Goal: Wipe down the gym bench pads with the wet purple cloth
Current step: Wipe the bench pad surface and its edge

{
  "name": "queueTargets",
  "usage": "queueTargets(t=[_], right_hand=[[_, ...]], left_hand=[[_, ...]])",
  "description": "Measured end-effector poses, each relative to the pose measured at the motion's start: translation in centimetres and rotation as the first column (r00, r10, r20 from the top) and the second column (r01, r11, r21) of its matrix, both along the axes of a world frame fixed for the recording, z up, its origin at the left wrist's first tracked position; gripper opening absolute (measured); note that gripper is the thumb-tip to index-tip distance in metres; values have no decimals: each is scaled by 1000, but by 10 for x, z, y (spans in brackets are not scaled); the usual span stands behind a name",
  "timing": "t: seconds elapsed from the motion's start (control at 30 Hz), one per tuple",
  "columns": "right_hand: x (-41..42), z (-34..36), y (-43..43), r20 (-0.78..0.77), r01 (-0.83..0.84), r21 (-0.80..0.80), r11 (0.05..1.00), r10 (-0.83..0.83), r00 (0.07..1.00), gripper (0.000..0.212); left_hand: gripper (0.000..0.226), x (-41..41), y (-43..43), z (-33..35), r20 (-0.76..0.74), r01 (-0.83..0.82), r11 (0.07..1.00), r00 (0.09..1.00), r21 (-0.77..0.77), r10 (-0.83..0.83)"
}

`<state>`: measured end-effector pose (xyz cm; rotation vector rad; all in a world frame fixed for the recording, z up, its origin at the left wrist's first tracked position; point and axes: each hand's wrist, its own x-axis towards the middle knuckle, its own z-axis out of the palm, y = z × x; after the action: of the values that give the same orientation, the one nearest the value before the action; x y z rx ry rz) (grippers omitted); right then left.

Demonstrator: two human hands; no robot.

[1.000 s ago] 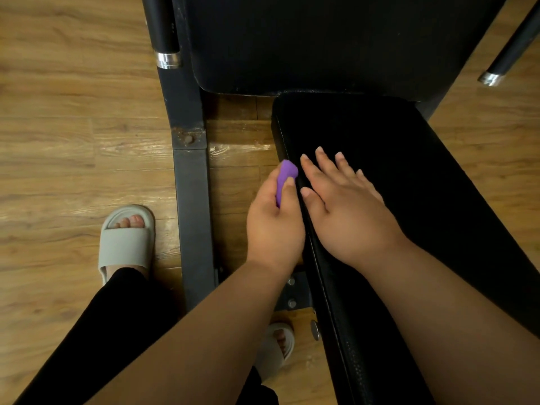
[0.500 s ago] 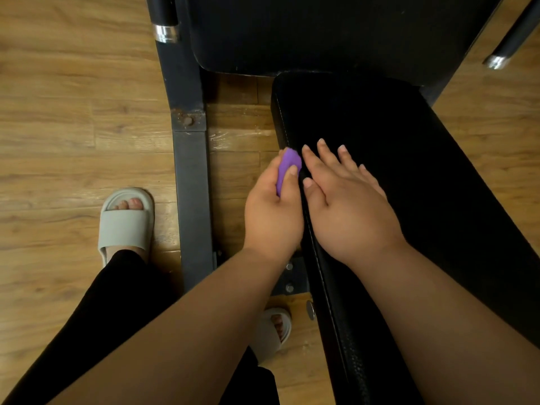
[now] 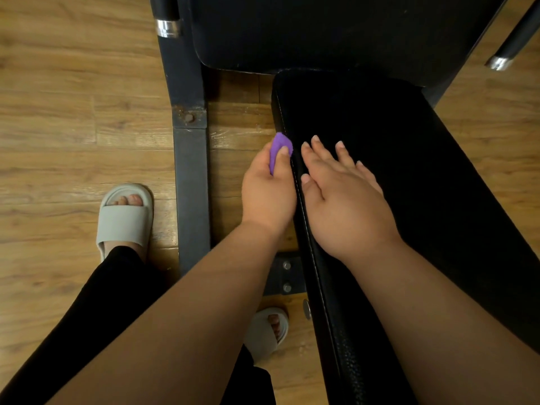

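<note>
At the left edge of the lower bench pad (image 3: 423,171), the left hand (image 3: 267,194) grips the purple cloth (image 3: 279,147). The cloth is bunched into a small wad. The thumb presses over it and the fingers curl around it, so only its upper end shows; the rest is hidden inside the hand. The wad sits against the side wall of the pad, just beside the stitched seam (whether the cloth is wet cannot be told from this view).

The right hand (image 3: 344,200) lies palm down on the top face of the same pad. Its fingers are straight and slightly spread, and it holds nothing. Its thumb lies close to the seam, just beside the left hand.

The upper bench pad (image 3: 336,30) fills the top of the view, at the far end of the lower pad. Both pads are black.

A dark grey frame rail (image 3: 190,171) runs along the wooden floor (image 3: 73,112), left of the lower pad and apart from it. A bolted joint plate (image 3: 188,116) crosses the rail. A bracket (image 3: 285,276) with two bolts shows under the pad edge, below the left wrist. Two black bars with chrome end caps are visible: one at top left (image 3: 166,24), one at top right (image 3: 499,62).

The left slipper (image 3: 124,220) stands on the floor left of the rail. The right slipper (image 3: 264,331) stands between rail and pad, partly hidden by the left forearm. The visible leg wears black trousers (image 3: 96,311).
</note>
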<state>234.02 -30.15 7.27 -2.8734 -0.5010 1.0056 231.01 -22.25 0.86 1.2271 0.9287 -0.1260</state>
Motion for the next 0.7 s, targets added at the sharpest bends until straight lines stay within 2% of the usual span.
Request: queueTargets(t=[0.2,0.3,0.37,0.43,0.57,0.63,0.7], right_hand=[[-1,-3,1,10,-9,-5,1000,10,1000,51],[-1,-5,1,34,-19,-17,1000,20,999,50],[-1,-5,1,36,-21,-20,1000,22,999,49],[-1,-5,0,31,-27,-14,1000,27,999,49],[-1,-4,-1,26,-41,7,999,41,999,49],[0,-4,-1,30,-43,5,999,43,999,49],[-1,-5,-1,43,-43,-2,999,43,998,49]], left_hand=[[38,-41,-18,12,108,7,999,994,-52,-2],[34,-21,-13,2,21,-51,997,998,-53,52],[30,-6,-8,-3,-52,-118,986,992,-115,113],[31,-4,-9,-7,-52,-152,974,988,-167,145],[46,-32,-21,1,41,-106,985,993,-136,113],[41,-31,-21,3,44,-104,987,993,-126,110],[26,-17,-15,0,-17,-144,980,990,-139,143]])
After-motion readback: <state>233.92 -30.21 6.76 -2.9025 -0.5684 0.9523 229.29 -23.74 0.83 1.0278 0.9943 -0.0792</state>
